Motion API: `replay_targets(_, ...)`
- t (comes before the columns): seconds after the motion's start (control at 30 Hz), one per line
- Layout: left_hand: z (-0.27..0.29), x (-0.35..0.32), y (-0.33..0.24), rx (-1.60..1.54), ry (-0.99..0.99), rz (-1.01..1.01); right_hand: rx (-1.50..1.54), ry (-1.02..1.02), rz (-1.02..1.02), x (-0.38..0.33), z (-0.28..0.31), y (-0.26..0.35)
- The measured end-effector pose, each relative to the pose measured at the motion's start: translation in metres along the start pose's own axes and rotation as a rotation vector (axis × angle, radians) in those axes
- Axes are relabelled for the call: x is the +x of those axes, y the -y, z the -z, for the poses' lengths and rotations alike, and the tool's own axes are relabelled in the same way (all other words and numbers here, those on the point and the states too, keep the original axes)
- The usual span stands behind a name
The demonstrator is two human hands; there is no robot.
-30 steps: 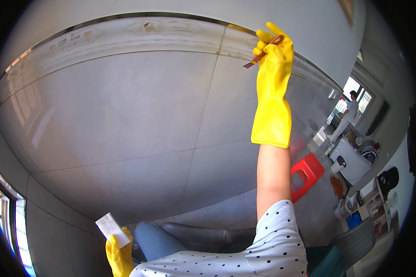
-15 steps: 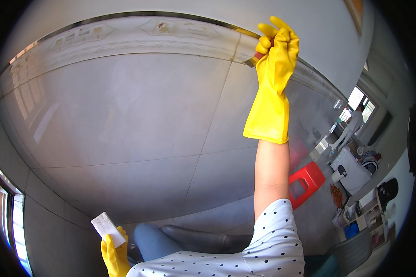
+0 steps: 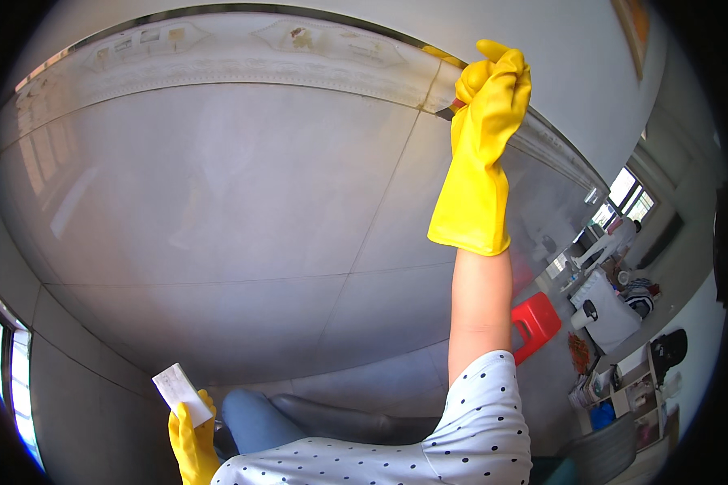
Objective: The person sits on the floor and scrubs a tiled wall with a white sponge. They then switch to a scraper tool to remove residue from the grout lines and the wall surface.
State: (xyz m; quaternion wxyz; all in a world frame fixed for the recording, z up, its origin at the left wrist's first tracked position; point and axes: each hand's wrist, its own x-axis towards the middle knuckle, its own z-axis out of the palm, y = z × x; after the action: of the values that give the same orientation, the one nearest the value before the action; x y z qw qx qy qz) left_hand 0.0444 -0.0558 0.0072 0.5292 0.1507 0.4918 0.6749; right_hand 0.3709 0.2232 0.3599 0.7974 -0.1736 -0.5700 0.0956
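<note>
My right arm reaches up to the patterned border strip (image 3: 340,50) along the top of the grey tiled wall (image 3: 218,194). On that raised arm, my right hand (image 3: 492,97), in a long yellow rubber glove, is closed round a small scraper (image 3: 446,114). Its dark flat end meets the strip just right of a tile joint; a bit of red handle shows, the rest is hidden in the glove. Low at the left, my left hand (image 3: 191,443), gloved in yellow too, grips a white rectangular sponge block (image 3: 183,394), held away from the wall.
A red plastic container (image 3: 539,325) with a handle stands right of my raised arm. A dark rounded couch edge (image 3: 340,416) lies below the wall. Shelves (image 3: 635,392), a grey chair (image 3: 607,449) and a distant person (image 3: 619,238) are at the right.
My right hand has shifted slightly down and right along the strip, its fingers curled in more. My left hand with the sponge block sits slightly further left. The view has tilted a little.
</note>
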Motion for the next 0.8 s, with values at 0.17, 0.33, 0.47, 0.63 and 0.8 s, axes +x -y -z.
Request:
replay_targets(0.17,0.003,-0.002,-0.002,0.003,-0.019,0.023,0.002,-0.045,-0.01,0.003,-0.009,0.006)
replay_targets(0.33,0.002,-0.005,-0.002,-0.012,-0.026,0.03,-0.061,0.101,-0.012,-0.005,-0.007,0.01)
replay_targets(0.47,0.0,-0.004,-0.002,-0.008,-0.033,0.017,-0.062,0.134,-0.049,-0.003,-0.005,0.019)
replay_targets(0.63,-0.002,-0.007,-0.001,0.007,-0.079,0.007,-0.051,0.008,-0.061,-0.001,-0.009,0.021)
replay_targets(0.8,-0.005,-0.008,-0.001,0.011,-0.055,-0.014,-0.062,-0.013,-0.067,-0.003,-0.01,0.008)
